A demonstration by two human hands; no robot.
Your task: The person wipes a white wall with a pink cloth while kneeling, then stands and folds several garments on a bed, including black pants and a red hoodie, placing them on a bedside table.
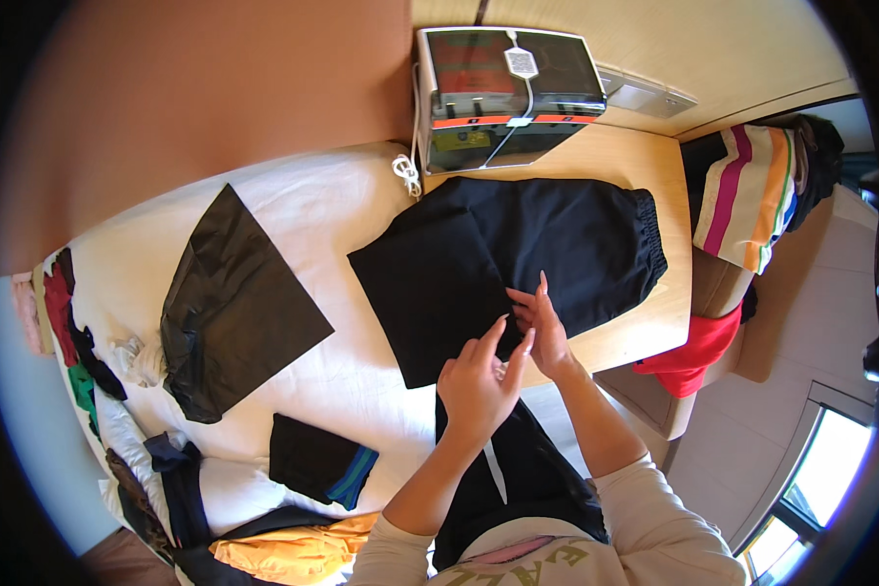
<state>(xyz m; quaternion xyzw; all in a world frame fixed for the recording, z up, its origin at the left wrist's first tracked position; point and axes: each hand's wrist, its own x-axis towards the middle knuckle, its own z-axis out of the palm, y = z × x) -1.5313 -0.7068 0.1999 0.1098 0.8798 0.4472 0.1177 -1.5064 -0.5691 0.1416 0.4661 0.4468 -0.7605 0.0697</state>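
Black trousers with an elastic waistband (586,234) lie across the edge of a bed and a wooden desk (630,329), one end folded over towards the middle. My left hand (483,373) is raised over the near edge of the folded part, fingers spread and apparently holding nothing. Close beside it, my right hand (542,322) has its fingers apart over the trousers; whether its fingertips touch the cloth is hard to tell. Left of the trousers, a black plastic bag or sheet (242,315) rests on the white bedding (366,417).
A dark glass-fronted appliance (513,95) stands at the desk's back, a white cable (406,174) beside it. A folded black garment with blue trim (322,461) and a yellow garment (293,553) lie on the bed. Striped cloth (747,198) and a red garment (692,355) hang over a chair.
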